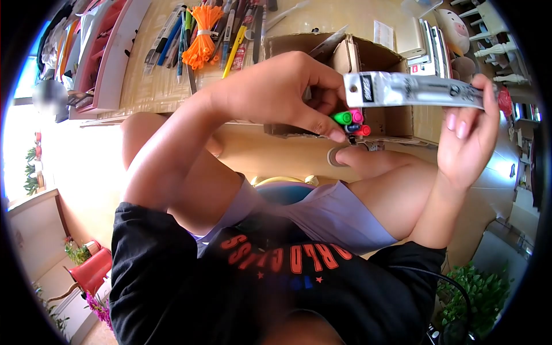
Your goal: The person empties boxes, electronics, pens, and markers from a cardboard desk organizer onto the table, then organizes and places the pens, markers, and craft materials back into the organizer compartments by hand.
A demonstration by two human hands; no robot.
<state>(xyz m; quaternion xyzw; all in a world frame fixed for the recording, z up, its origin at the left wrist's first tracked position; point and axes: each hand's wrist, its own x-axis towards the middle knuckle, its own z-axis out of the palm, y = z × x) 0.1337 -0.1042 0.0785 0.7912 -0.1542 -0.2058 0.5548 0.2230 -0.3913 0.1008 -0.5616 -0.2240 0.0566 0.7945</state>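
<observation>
My left hand (282,95) is closed round a bunch of pens, their capped ends showing past my thumb: a green pen (342,118), a pink one (356,116), a red one (363,130) and a dark one. In my right hand (468,135) is a pen in a clear plastic sleeve (422,91), gripped near its right end. The sleeve lies nearly level, its holed left end just above the pen caps. Whether that end touches my left hand, I cannot tell. Below both hands is an open cardboard box (397,115), partly hidden by my left hand.
On the table (138,92) lie several loose pens (167,43) and a bundle of orange sticks (202,37) tied in the middle. Books (437,52) and a plush toy (452,27) stand at the right. A pink-and-white shelf unit (109,57) borders the left side.
</observation>
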